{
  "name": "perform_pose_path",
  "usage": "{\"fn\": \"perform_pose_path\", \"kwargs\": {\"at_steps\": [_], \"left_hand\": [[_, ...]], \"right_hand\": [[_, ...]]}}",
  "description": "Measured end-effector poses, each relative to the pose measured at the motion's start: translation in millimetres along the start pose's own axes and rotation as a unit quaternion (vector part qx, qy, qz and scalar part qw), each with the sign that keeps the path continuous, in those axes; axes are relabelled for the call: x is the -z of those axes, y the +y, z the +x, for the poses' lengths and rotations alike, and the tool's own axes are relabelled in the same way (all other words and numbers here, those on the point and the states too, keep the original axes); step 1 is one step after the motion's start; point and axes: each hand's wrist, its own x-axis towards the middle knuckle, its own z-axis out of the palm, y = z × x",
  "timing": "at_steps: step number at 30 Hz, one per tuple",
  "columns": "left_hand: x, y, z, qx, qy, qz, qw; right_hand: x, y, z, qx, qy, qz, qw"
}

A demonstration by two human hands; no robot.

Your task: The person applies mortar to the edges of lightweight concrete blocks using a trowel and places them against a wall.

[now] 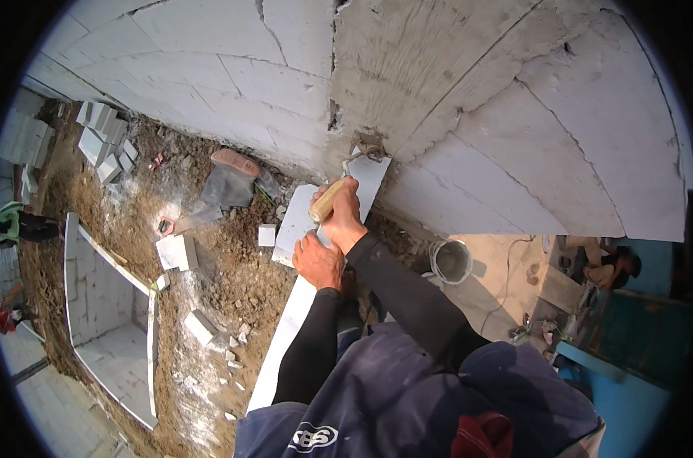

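My right hand is closed round the light wooden handle of a trowel. Its bent metal neck leads to a blade, hard to make out against grey mortar at the foot of the wall corner. Just below, my left hand lies on a pale block, fingers slightly bent and apart, close to the right wrist. The white top of a low block wall runs back toward me beneath the left forearm.
Tall block walls meet ahead at a mortar-smeared corner. On the dirt at left lie a handsaw, a grey bag and loose blocks. A bucket stands at right. Other people are at both sides.
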Motion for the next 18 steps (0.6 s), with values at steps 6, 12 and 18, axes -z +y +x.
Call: {"fn": "perform_pose_path", "kwargs": {"at_steps": [6,12,18], "left_hand": [[16.8,-2.2,8.5,0.085,-0.056,-0.051,0.993],[22.6,2.5,7.7,0.067,-0.024,-0.060,0.996],[25.4,-5.0,4.8,0.088,-0.033,-0.083,0.992]], "right_hand": [[32.6,-32.6,-35.4,-0.008,0.021,-0.262,0.965],[44.7,-157.9,-91.0,0.043,-0.024,-0.701,0.711],[15.4,-220.2,-69.0,0.217,-0.119,-0.917,0.312]]}}
